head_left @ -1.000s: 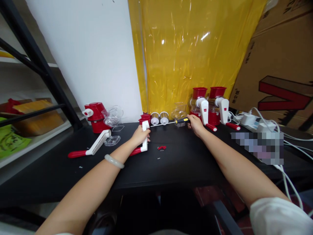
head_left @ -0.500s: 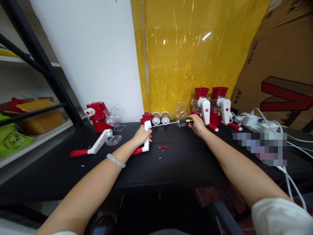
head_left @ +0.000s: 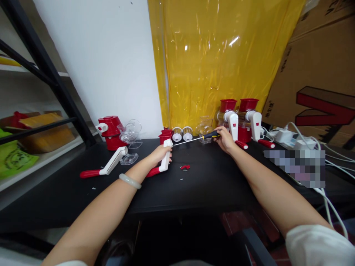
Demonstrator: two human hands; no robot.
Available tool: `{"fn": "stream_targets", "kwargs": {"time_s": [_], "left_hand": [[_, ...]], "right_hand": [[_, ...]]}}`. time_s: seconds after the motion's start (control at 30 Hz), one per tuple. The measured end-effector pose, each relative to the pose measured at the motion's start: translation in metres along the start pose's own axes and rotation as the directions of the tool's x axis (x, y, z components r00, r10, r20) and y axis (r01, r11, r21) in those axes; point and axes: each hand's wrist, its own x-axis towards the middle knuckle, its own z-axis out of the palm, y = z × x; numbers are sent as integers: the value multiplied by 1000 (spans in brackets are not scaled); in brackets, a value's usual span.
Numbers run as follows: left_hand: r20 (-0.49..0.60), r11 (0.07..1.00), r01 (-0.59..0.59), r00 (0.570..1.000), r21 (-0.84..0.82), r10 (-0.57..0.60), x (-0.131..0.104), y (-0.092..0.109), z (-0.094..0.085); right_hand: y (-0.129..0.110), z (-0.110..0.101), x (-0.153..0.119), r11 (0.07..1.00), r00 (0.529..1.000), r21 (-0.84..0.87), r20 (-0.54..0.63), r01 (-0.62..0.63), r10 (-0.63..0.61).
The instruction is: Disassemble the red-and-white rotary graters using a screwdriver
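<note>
My left hand (head_left: 160, 153) is closed around a white crank handle (head_left: 165, 161) with a red grip, held over the black table. In my right hand (head_left: 224, 139) is a screwdriver (head_left: 209, 135) with a black and yellow handle. Its metal shaft points left, and the tip is at the upper end of the crank handle; whether it touches a screw is too small to tell. Small red pieces (head_left: 185, 167) lie on the table below. Behind the crank handle are a red plastic part (head_left: 165, 136) and two metal grater drums (head_left: 177, 134).
To the left stand a red grater body (head_left: 111, 133), clear plastic parts (head_left: 130, 131) and a second crank handle (head_left: 111, 165). Two assembled rotary graters (head_left: 229, 118) stand at the back right. White cables and plugs (head_left: 285, 135) lie on the right, beside a blurred-out flat object (head_left: 301, 168).
The upper end of the crank handle has dropped slightly and the handle leans more. My right hand and the screwdriver handle have risen a little, so the shaft slopes more towards the left.
</note>
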Motion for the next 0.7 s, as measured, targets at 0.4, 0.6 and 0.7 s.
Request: {"fn": "stream_targets", "kwargs": {"time_s": [0.4,0.6,0.7], "left_hand": [[-65,996,-48,996,69,53,6,-6,-1],[-114,978,-110,985,178,132,4,-5,-2],[-96,973,-106,987,203,127,5,-6,-3]], "right_hand": [[3,-9,-1,863,996,-499,19,82,-84],[3,-13,4,793,999,-609,-50,-32,1],[0,-13,4,786,999,-618,-31,-1,-22]]}}
